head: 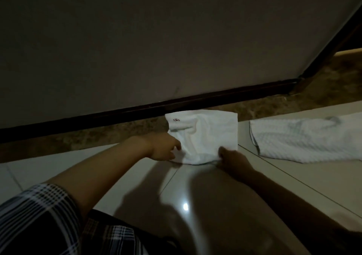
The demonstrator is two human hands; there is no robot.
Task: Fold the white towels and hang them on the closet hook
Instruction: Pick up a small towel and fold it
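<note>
A small white towel (205, 135), folded into a rough rectangle with a tiny red emblem at its far left corner, lies on the pale tiled floor near the wall. My left hand (162, 147) grips its near left edge, fingers curled at the cloth. My right hand (233, 158) pinches its near right corner. A second white towel (305, 137) with a waffle texture lies spread flat to the right, apart from both hands. No closet hook is in view.
A plain wall (156, 49) with a dark baseboard (137, 110) runs just behind the towels, with a brown marbled floor strip below it. A dark door frame (331, 47) rises at the far right. My checked sleeve fills the lower left corner.
</note>
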